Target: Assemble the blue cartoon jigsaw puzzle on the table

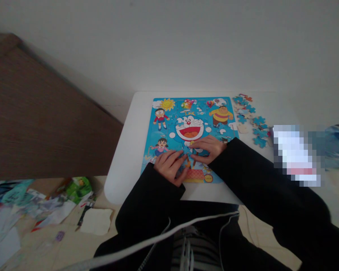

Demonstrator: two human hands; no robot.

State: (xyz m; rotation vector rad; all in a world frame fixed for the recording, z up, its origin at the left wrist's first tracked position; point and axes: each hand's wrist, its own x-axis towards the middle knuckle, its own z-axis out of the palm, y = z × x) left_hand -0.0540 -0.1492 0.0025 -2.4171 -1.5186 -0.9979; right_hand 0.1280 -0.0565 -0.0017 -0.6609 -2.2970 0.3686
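A blue jigsaw puzzle (159,137) with cartoon figures lies on the white table, mostly filled in. My left hand (171,165) rests over its lower middle, fingers spread and thumb apart, touching the surface. From the right, my right hand (210,149) reaches in with thumb and index finger bent around a small puzzle piece (188,151) below the big blue cat figure. The fingertips of both hands come close together there. My fingers partly cover that piece, so its edges are hard to make out.
Loose puzzle pieces (258,130) are heaped right of the board. Beyond them is a blurred-out bright phone-like object (295,154). A brown wooden panel (53,109) stands at the left, with litter (42,207) on the floor below. A white cable (158,238) crosses my lap.
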